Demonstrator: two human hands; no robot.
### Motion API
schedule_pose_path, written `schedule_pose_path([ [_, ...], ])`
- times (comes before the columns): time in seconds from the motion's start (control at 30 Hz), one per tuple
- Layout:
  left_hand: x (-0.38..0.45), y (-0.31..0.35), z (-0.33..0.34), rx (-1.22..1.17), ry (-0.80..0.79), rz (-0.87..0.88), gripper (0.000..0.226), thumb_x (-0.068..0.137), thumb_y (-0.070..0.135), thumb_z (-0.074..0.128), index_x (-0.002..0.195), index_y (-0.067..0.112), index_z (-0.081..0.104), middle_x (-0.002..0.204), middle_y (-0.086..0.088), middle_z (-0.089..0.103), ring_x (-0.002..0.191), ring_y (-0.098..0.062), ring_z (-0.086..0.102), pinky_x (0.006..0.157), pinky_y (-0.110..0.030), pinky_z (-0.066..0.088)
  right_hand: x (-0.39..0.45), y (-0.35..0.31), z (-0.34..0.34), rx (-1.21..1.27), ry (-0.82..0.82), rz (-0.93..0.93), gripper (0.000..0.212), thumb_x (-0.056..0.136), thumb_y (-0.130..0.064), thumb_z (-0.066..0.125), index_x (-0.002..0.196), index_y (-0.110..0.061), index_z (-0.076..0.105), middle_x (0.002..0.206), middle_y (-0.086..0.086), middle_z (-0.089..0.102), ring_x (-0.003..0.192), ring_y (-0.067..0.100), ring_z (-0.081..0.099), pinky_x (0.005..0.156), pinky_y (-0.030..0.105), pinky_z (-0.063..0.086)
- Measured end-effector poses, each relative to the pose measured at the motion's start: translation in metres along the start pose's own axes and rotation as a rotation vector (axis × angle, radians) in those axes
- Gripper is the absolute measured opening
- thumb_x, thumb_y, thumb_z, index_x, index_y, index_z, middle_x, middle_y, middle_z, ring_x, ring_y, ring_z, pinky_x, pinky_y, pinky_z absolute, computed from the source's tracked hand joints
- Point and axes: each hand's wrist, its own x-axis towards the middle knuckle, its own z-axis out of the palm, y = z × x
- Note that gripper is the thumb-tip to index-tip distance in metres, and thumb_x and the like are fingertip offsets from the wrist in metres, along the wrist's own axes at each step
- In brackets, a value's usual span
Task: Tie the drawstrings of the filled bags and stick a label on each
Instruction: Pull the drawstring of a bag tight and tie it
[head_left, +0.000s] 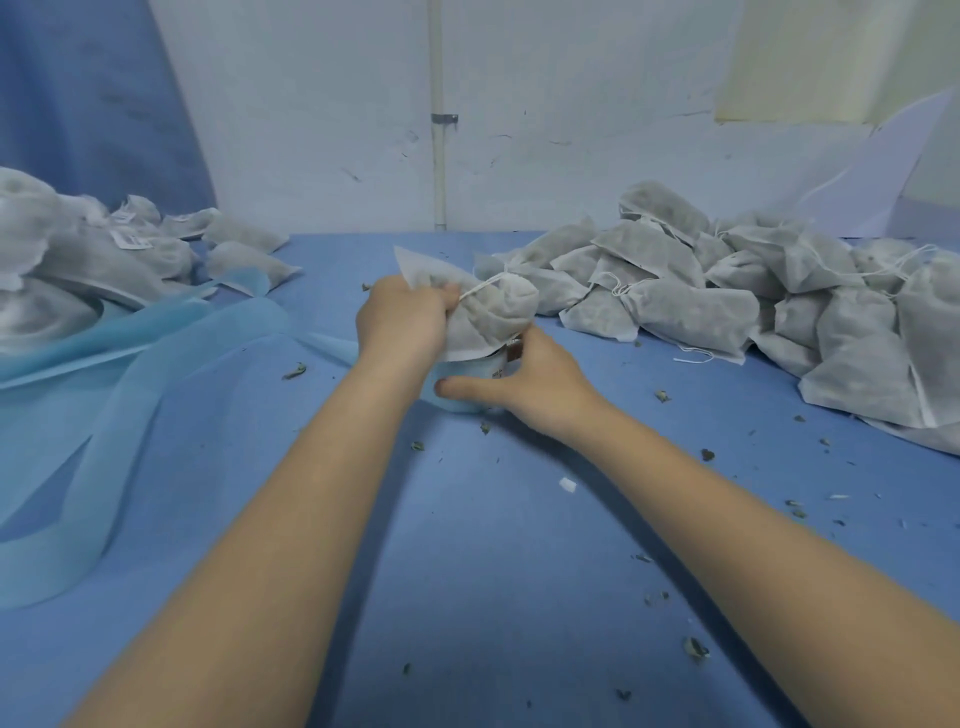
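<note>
A filled white nonwoven drawstring bag (491, 312) is gripped by left-hand fingers (451, 294) above a pale-blue label roll (457, 387), steadied between the loosely curled right-hand fingers (467, 387) for labelling.

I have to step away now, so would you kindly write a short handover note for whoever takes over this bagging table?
Left hand: grips the neck of a filled bag, its drawstring already pulled tight.
Right hand: fingers on the label roll beneath that bag; whether a label is pinched cannot be seen.
Done: labelled bags lie in the left pile.
Left: label the held bag, then work through the right pile, whose bags show no labels. Blue backing strip trails left.
</note>
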Motion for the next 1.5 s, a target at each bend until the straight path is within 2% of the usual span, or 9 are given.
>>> schedule_pose_path([
  [0.17, 0.0, 0.0, 0.0, -0.019, 0.0, -0.04, 0.033, 0.088, 0.022, 0.062, 0.113, 0.002, 0.06, 0.116, -0.014, 0.063, 0.109, -0.029, 0.058, 0.088, -0.034, 0.045, -0.011, 0.012, -0.023, 0.045, -0.033, 0.069, 0.055, 0.077, -0.019, 0.077, 0.129, -0.017, 0.058, 0.112, -0.006, 0.069, 0.096, 0.01, 0.067, 0.09, 0.021, 0.048],
  [0.37, -0.002, 0.0, -0.001, -0.072, -0.007, -0.086, 0.034, 0.088, 0.022, 0.062, 0.117, 0.003, 0.059, 0.118, -0.013, 0.062, 0.109, -0.03, 0.058, 0.096, -0.045, 0.048, -0.011, 0.012, -0.014, 0.001, 0.132, 0.009, 0.036, 0.072, -0.022, 0.083, 0.106, -0.017, 0.072, 0.08, -0.011, 0.068, 0.067, -0.015, 0.058, 0.065, -0.003, 0.038],
  [0.5, -0.002, -0.001, 0.0, -0.059, 0.006, -0.086, 0.032, 0.088, 0.024, 0.061, 0.114, 0.006, 0.059, 0.117, -0.011, 0.061, 0.108, -0.028, 0.058, 0.095, -0.043, 0.048, -0.012, 0.012, -0.008, 0.011, 0.216, -0.016, 0.018, 0.07, -0.021, 0.084, 0.081, -0.025, 0.07, 0.071, -0.013, 0.067, 0.064, -0.006, 0.058, 0.065, 0.002, 0.042],
  [0.67, -0.002, -0.001, 0.002, -0.038, 0.007, -0.085, 0.031, 0.088, 0.025, 0.061, 0.113, 0.006, 0.06, 0.116, -0.01, 0.062, 0.107, -0.027, 0.058, 0.094, -0.041, 0.049, -0.016, 0.01, -0.007, -0.054, 0.282, -0.012, 0.023, 0.069, -0.026, 0.083, 0.06, -0.03, 0.063, 0.056, -0.019, 0.06, 0.058, -0.003, 0.054, 0.059, 0.008, 0.041],
  [0.9, -0.001, -0.001, 0.002, -0.019, 0.009, -0.074, 0.031, 0.089, 0.025, 0.06, 0.112, 0.005, 0.059, 0.115, -0.012, 0.062, 0.107, -0.029, 0.057, 0.091, -0.037, 0.048, -0.027, 0.0, -0.001, -0.44, 0.182, -0.102, 0.023, 0.082, -0.036, 0.071, 0.072, -0.024, 0.054, 0.079, -0.009, 0.057, 0.08, 0.015, 0.056, 0.068, 0.031, 0.044],
  [1.13, -0.002, -0.001, 0.0, -0.02, 0.004, -0.072, 0.029, 0.088, 0.024, 0.061, 0.11, 0.005, 0.061, 0.113, -0.01, 0.064, 0.107, -0.029, 0.058, 0.091, -0.036, 0.048, -0.037, -0.006, -0.006, -0.373, -0.065, -0.224, 0.023, 0.075, -0.039, 0.078, 0.074, -0.025, 0.061, 0.096, -0.011, 0.045, 0.076, 0.002, 0.045, 0.073, 0.025, 0.04],
  [1.2, -0.003, 0.0, -0.001, -0.027, 0.003, -0.047, 0.022, 0.087, 0.023, 0.062, 0.102, 0.006, 0.064, 0.107, -0.009, 0.066, 0.105, -0.029, 0.059, 0.083, -0.034, 0.046, -0.038, -0.016, -0.013, -0.333, -0.04, -0.278, 0.019, 0.075, -0.036, 0.078, 0.075, -0.023, 0.064, 0.091, -0.011, 0.044, 0.073, 0.0, 0.044, 0.073, 0.024, 0.04],
  [1.33, -0.013, 0.004, -0.002, 0.033, -0.053, 0.128, 0.01, 0.086, 0.022, 0.065, 0.09, 0.014, 0.069, 0.1, -0.008, 0.07, 0.101, -0.028, 0.063, 0.092, -0.041, 0.048, -0.037, -0.038, -0.043, -0.241, 0.114, -0.398, 0.014, 0.079, -0.015, 0.072, 0.079, -0.023, 0.061, 0.086, -0.012, 0.04, 0.075, -0.014, 0.042, 0.072, 0.005, 0.03],
  [1.5, -0.032, 0.013, 0.001, -0.034, -0.281, 0.22, 0.037, 0.062, 0.038, 0.072, 0.089, 0.012, 0.071, 0.093, -0.01, 0.072, 0.086, -0.018, 0.063, 0.087, -0.042, 0.051, -0.033, -0.045, -0.065, -0.367, 0.135, -0.415, 0.007, 0.083, -0.019, 0.071, 0.086, -0.016, 0.065, 0.104, 0.0, 0.044, 0.103, 0.014, 0.044, 0.088, 0.017, 0.033],
])
